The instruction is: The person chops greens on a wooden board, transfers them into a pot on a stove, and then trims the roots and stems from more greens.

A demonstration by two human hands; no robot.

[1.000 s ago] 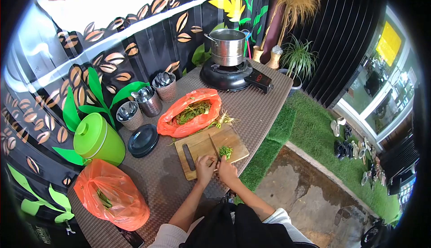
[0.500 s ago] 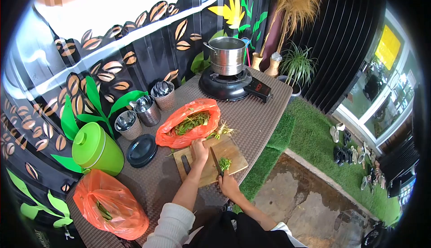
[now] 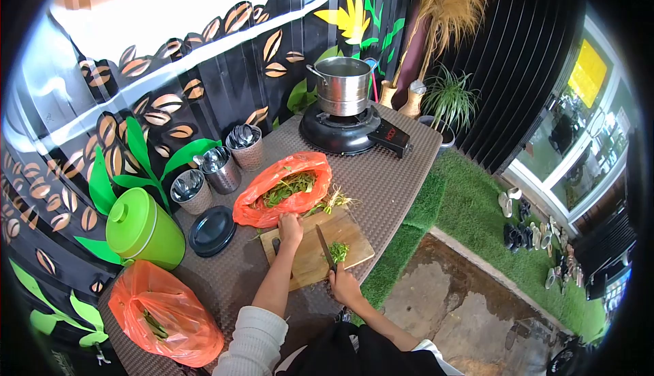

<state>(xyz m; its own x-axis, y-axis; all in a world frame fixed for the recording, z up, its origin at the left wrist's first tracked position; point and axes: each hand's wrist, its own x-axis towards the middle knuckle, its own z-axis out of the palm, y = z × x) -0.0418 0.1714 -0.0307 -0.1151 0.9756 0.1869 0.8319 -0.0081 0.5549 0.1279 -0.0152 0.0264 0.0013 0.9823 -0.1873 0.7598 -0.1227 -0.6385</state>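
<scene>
A wooden cutting board (image 3: 353,231) lies on the table with a small heap of chopped greens (image 3: 338,251) near its right side. My right hand (image 3: 345,287) is wrapped round the handle of a knife (image 3: 323,243), whose blade rests over the board, just left of the heap. At the board's far left edge, my left hand (image 3: 291,230) is closed beside an open orange plastic bag (image 3: 246,206) full of leafy greens (image 3: 289,189). What its fingers hold, if anything, is hidden. Pale stem ends (image 3: 335,201) stick out behind the board.
A metal pot (image 3: 342,90) stands on a black portable stove (image 3: 337,133) at the far end. Along the wall are several cutlery cups (image 3: 221,171), a black lid (image 3: 212,231) and a green lidded container (image 3: 146,229). Another orange bag (image 3: 170,321) sits at the near left.
My left hand has moved a little left, away from the knife and along the bag's near side. The right hand and knife stay nearly in place.
</scene>
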